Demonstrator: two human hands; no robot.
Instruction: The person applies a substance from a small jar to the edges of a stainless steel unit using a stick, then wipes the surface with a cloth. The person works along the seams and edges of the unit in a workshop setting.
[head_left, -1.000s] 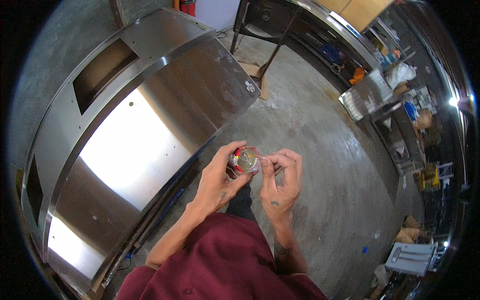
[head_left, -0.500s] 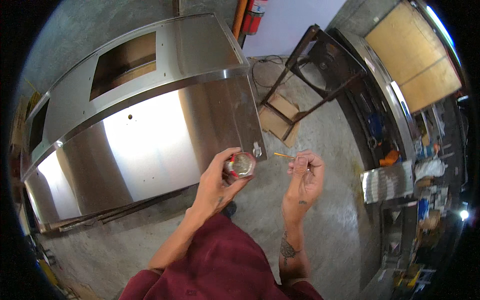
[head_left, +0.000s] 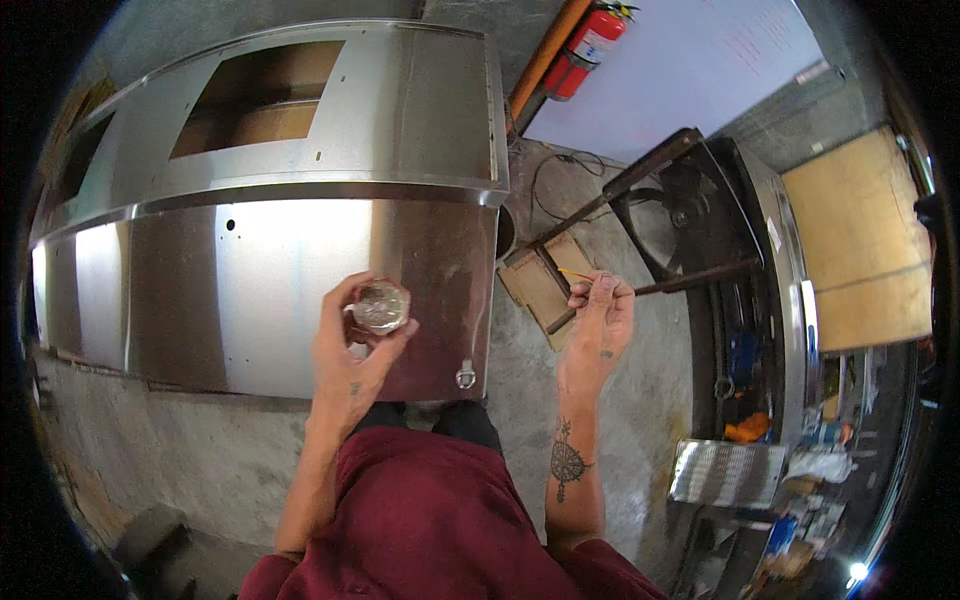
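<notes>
While my left hand [head_left: 352, 345] cups a small round tin [head_left: 381, 305] before the steel panel [head_left: 270, 270] and my right hand [head_left: 598, 322] pinches a thin stick [head_left: 576, 274] off to the side, I judge the tin could tip and spill onto the concrete floor [head_left: 520, 380], since only fingertips steady it.

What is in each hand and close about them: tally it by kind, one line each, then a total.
Small round tin, in the left hand: 1
Thin stick, in the right hand: 1
Stainless steel panel: 1
Red fire extinguisher: 1
Total: 4
</notes>
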